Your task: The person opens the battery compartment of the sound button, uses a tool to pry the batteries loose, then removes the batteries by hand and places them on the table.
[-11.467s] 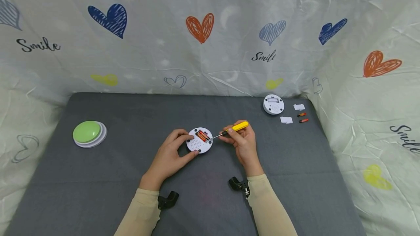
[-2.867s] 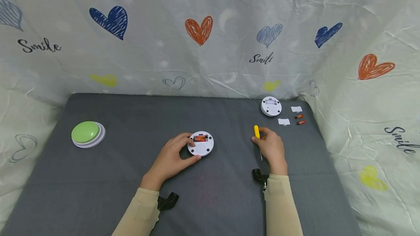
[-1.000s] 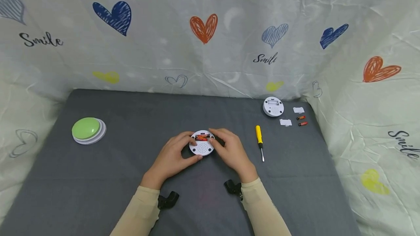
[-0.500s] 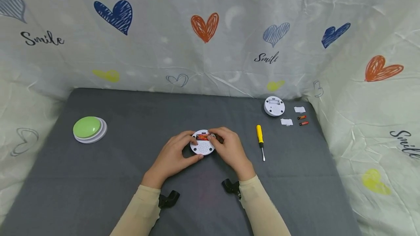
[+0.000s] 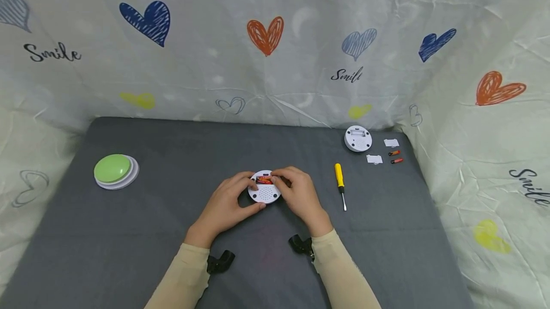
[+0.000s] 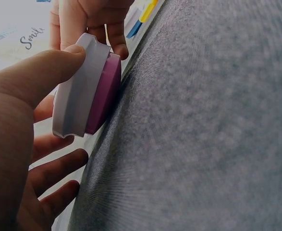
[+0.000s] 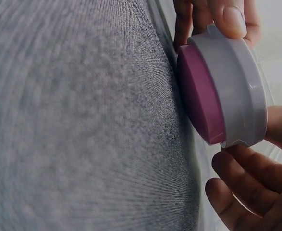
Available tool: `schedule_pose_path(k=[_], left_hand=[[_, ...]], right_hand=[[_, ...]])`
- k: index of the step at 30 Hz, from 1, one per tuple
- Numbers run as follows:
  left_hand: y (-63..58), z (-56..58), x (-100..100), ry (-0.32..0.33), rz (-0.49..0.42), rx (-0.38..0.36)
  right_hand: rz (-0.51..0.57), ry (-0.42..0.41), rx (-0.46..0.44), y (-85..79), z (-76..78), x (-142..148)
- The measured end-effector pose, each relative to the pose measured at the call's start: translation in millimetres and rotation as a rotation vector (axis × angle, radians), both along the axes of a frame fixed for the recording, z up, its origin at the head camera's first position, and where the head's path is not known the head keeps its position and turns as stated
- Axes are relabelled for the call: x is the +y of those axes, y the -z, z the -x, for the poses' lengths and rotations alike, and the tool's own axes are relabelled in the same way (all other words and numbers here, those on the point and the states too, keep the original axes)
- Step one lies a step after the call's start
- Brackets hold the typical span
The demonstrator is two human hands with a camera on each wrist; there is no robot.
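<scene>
A round white push button (image 5: 264, 195) lies upside down in the middle of the table, its purple dome (image 6: 104, 94) against the cloth in the left wrist view. Red-and-black batteries (image 5: 263, 180) sit in its uncovered compartment. My left hand (image 5: 221, 204) grips the button's left side, thumb on the near rim. At the compartment's right end, the thumb and forefinger of my right hand (image 5: 301, 197) pinch a battery; their tips hide that end. The lower fingers of my right hand hang curled beside the button in the right wrist view.
A yellow-handled screwdriver (image 5: 340, 180) lies right of my right hand. Farther back are a second white button (image 5: 358, 139) face down, a white battery cover (image 5: 391, 143), another cover (image 5: 375, 159) and two loose batteries (image 5: 395, 157). A green-domed button (image 5: 112, 168) stands at left.
My right hand pried at the batteries with the screwdriver, laid it down at right and came back to the compartment. The button has turned slightly. In the last second the right fingertips shifted slightly left.
</scene>
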State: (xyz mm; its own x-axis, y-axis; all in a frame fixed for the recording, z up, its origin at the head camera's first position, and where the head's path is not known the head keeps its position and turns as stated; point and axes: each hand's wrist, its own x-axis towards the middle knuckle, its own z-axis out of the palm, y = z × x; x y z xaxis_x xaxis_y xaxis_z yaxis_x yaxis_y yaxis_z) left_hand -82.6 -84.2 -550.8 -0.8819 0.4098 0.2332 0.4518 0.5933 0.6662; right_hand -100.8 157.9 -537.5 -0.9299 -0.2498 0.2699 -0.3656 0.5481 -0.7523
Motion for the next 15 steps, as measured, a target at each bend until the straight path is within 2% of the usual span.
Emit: schedule_pose_path(k=[15], left_hand=[[0.8,0.5,0.2,-0.006,0.01,0.002]], right_hand=[[-0.034,0.024,0.016,-1.2,-2.4,-4.0]])
